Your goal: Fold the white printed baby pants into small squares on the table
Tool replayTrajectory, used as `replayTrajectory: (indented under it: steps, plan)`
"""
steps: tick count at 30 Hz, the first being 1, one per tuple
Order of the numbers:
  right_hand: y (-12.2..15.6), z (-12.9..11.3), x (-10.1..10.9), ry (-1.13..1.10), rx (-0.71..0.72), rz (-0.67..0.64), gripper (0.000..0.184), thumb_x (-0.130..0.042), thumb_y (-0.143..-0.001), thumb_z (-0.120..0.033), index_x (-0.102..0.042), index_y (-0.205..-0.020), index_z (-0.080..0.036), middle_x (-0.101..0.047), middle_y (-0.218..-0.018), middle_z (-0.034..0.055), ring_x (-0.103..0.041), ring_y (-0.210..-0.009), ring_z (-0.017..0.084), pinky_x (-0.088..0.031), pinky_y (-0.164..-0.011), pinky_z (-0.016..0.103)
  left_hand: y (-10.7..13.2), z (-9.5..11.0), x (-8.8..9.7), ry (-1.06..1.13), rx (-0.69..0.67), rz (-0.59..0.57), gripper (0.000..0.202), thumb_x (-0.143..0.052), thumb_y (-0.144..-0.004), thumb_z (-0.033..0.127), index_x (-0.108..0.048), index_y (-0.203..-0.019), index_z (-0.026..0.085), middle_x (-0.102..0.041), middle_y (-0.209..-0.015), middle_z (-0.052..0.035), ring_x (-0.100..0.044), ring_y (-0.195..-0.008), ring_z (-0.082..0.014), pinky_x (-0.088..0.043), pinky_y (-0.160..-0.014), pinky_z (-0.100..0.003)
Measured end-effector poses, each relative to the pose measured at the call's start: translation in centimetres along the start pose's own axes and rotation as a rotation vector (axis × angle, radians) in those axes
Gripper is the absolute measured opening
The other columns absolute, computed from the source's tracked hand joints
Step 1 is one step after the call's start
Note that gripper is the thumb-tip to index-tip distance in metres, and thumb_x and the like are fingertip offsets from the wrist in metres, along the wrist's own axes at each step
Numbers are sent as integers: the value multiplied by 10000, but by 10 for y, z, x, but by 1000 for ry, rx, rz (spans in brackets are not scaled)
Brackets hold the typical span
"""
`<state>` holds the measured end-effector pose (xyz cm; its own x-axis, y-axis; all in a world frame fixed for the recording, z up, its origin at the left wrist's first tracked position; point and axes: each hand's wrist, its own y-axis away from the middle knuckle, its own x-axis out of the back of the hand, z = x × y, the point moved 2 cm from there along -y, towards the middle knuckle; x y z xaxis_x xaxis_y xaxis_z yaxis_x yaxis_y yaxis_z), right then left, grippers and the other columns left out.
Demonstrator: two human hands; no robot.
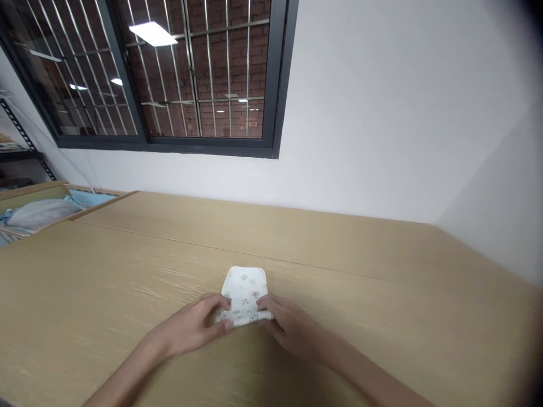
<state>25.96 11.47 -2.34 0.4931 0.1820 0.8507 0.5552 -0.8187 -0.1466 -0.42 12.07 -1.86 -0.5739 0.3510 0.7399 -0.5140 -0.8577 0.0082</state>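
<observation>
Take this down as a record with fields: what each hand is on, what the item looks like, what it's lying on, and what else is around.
Left hand: pinching the near-left corner of the folded cloth
Right hand: fingertips on the cloth's near-right edge; a full grip is not clear
Cloth: small, white, with little printed motifs, folded into a compact rectangle
Surface: light wooden table, cloth lying flat
Far left: wooden bin holding grey and blue fabric
Background: barred window, brick behind it

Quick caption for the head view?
Left hand and right hand hold the near edge of a folded printed cloth on a wooden table.
</observation>
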Motion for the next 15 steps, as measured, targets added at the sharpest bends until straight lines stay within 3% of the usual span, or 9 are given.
replayTrajectory:
  steps: [2, 7, 11, 15]
  plan:
    - [-9, 5, 4, -87, -53, -2, 176, -437, -1000, -301, -599, -997, -235, -692, -972, 61, -630, -833, 231, -495, -717, 352, -9, -5, 6, 47, 27, -27, 445, -668, -851, 496, -620, -1198, 222, -675, -1136, -52, -616, -949, -203, -490, -808, -284]
    - [-31, 21, 11, -256, -168, 96, 288, -435, -1013, -476, -583, -979, -232, -689, -956, 47, -619, -838, 232, -477, -735, 354, -42, -15, 14, 79, 32, -15, 386, -487, -938, 504, -635, -1007, 154, -623, -850, -9, -520, -722, -146, -388, -617, -245]
    - [-50, 34, 10, -235, -256, 186, 324, -433, -1001, -491, -556, -877, -219, -661, -872, 34, -601, -782, 216, -443, -675, 319, -66, -21, 15, 18, 63, 16, 309, -489, -924, 445, -599, -894, 158, -619, -801, -4, -518, -691, -144, -374, -607, -249]
    - [-67, 43, 3, -184, -313, 224, 291, -433, -1007, -434, -538, -852, -212, -663, -846, 47, -613, -773, 214, -416, -652, 303, -79, -26, 11, -110, 130, 83, 244, -447, -944, 356, -600, -941, 165, -686, -910, -61, -606, -802, -186, -412, -693, -274]
